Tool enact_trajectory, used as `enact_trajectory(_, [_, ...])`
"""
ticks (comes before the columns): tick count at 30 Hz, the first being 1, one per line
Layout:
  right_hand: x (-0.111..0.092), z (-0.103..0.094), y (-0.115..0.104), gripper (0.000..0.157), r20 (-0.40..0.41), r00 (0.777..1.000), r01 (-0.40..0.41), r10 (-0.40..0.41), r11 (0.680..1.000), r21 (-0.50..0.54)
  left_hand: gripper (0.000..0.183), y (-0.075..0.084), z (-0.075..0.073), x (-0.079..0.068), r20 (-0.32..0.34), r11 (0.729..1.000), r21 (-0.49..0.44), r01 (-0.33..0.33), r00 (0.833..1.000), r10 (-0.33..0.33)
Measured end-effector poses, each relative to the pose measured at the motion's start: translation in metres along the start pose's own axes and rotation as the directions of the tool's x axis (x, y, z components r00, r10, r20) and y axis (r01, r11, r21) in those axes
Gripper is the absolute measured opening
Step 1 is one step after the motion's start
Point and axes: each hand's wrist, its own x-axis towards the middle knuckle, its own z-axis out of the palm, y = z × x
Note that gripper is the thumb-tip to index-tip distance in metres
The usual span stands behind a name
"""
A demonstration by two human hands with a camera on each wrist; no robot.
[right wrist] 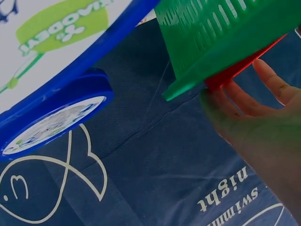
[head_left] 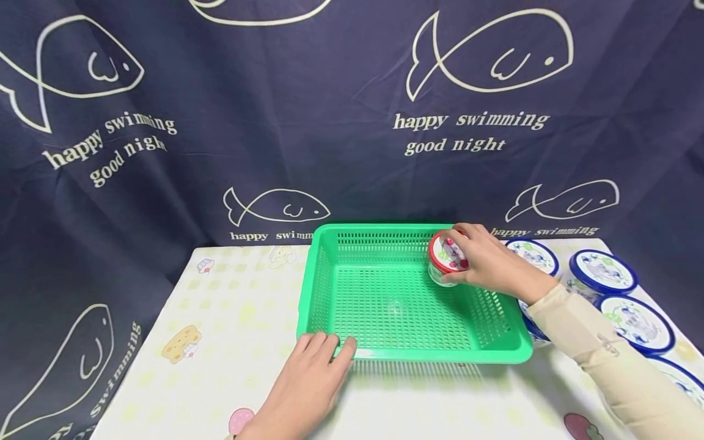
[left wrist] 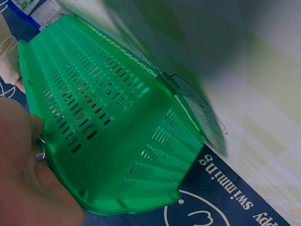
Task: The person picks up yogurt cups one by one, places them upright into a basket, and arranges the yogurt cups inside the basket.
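Observation:
A green plastic basket (head_left: pixel 418 354) with slotted sides stands on the table. My left hand (head_left: pixel 313 379) grips its near rim toward the left corner, with fingers hooked over the edge; the left wrist view has this hand (left wrist: pixel 28 174) at the rim too. Inside the basket's far right corner, my right hand (head_left: pixel 489 263) holds a small round tub with a red lid (head_left: pixel 444 253), thumb and fingers around the lid. The tub is upright, its clear side partly showing below the lid. In the right wrist view, fingertips touch the red lid (right wrist: pixel 237 70) beyond the basket wall.
Several round tubs with blue lids (head_left: pixel 635 324) stand right of the basket, beside and partly under my right forearm. A patterned cloth (head_left: pixel 242 318) covers the table. Behind it hangs a dark blue curtain (head_left: pixel 352 140) with fish drawings.

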Motion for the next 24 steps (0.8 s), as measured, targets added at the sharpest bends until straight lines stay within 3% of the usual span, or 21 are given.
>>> enact_trajectory(12, [0.003,0.015,0.001,0.077,0.012,0.998,0.057,-0.057,0.998,-0.001,0.035,0.001,0.003,-0.001,0.019,1.0,-0.003,0.008,1.0,-0.008])
enact_trajectory(24, [-0.002,0.016,0.001,0.083,0.038,0.999,0.031,-0.031,0.999,-0.008,0.033,0.002,0.004,0.0,-0.014,1.0,0.007,-0.002,1.0,0.002])
